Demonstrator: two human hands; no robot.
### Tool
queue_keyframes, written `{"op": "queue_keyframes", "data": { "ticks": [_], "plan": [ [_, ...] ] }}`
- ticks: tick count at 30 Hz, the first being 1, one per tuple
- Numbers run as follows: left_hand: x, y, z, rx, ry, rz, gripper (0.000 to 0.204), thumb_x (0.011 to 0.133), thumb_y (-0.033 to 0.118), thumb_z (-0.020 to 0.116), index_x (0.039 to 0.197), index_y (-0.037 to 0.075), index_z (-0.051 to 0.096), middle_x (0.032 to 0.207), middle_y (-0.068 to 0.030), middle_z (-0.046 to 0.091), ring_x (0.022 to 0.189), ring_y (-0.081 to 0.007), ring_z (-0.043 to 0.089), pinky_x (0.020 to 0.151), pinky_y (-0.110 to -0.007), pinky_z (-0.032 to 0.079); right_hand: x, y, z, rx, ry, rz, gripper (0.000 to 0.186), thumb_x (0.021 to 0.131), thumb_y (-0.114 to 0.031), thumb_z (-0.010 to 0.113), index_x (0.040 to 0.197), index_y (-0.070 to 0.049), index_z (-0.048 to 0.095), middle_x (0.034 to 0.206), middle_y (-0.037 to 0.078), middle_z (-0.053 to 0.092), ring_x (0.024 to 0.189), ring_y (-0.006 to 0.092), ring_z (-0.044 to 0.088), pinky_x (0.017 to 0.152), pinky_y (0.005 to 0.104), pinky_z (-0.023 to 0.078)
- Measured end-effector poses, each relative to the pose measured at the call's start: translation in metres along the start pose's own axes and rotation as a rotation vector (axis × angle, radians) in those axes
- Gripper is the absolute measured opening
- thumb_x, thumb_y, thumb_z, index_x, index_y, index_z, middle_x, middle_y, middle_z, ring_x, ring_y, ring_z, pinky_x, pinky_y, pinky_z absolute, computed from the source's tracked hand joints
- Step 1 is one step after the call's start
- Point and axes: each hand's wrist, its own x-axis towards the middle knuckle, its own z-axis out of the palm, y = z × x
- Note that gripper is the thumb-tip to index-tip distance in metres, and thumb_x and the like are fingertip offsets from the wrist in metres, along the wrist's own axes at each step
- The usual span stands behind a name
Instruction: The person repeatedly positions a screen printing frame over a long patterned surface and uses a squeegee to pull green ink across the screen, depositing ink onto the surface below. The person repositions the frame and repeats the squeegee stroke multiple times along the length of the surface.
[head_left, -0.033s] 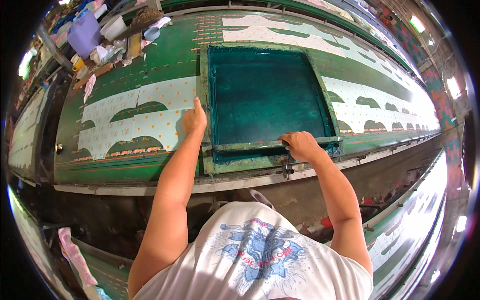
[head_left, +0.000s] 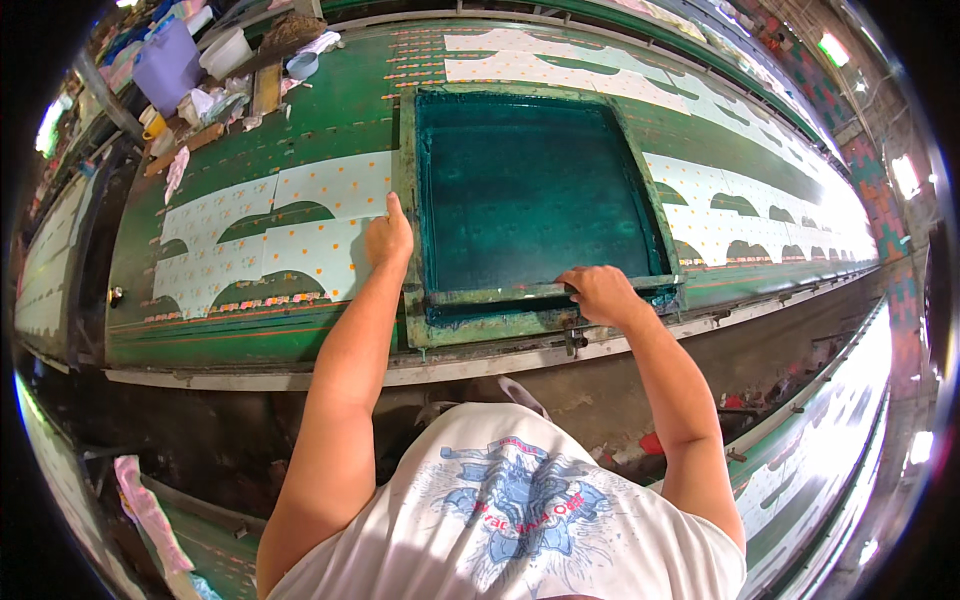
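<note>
I see no clear shift of hands or bar (head_left: 490, 294) since last picture; work stage unchanged, I judge. Frame (head_left: 490, 331) on worktop (head_left: 345, 105), pale pieces (head_left: 335, 185) either side. Bar across frame's near end. Right hand (head_left: 603, 293): fingers clenched on bar. Left hand (head_left: 389, 238) at left rim; grip hidden, cannot tell.

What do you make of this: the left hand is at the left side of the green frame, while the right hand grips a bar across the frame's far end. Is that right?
Not quite: the head view shows the bar across the near end of the green frame. The left hand is at its left side and the right hand grips the bar, as you said.
</note>
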Motion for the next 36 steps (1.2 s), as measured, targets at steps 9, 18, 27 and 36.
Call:
{"op": "queue_keyframes", "data": {
  "ticks": [9,18,27,36],
  "plan": [
    [0.018,-0.007,0.009,-0.049,-0.029,0.055,0.089,0.111,0.071,0.041,0.14,-0.008,0.071,0.141,-0.032,0.071,0.133,-0.0474,0.067,0.113,-0.055,0.05,0.025,0.013,0.05,-0.079,0.378,-0.107,0.052,0.085,-0.002,0.071,0.134,-0.016,0.078,0.124,0.007,0.078,0.11,0.0296,0.075,0.095,0.0446,0.057],
    [0.009,-0.008,0.007,-0.1,0.058,0.092,0.074,0.114,0.064,0.044,0.13,-0.002,0.075,0.129,-0.0243,0.073,0.124,-0.0444,0.068,0.107,-0.053,0.051,0.183,0.076,0.014,-0.144,0.354,-0.084,0.052,0.086,-0.003,0.073,0.134,-0.021,0.077,0.119,0.006,0.076,0.116,0.0286,0.074,0.096,0.0457,0.055],
    [-0.012,0.01,0.002,-0.019,0.154,0.093,0.06,0.114,0.053,0.053,0.129,0.0,0.076,0.123,-0.0219,0.072,0.115,-0.0408,0.068,0.101,-0.05,0.052,0.318,0.14,-0.028,-0.133,0.315,-0.063,0.049,0.09,-0.004,0.071,0.135,-0.023,0.076,0.121,0.007,0.076,0.12,0.0304,0.074,0.099,0.0483,0.056],
    [-0.009,0.004,0.007,0.235,0.247,0.164,0.061,0.113,0.052,0.055,0.136,-0.001,0.073,0.132,-0.0235,0.07,0.129,-0.0442,0.062,0.109,-0.053,0.05,0.315,0.144,-0.022,-0.12,0.332,-0.132,0.045,0.091,-0.008,0.073,0.133,-0.022,0.076,0.12,0.008,0.077,0.114,0.0325,0.076,0.097,0.0487,0.059]
  ]
}}
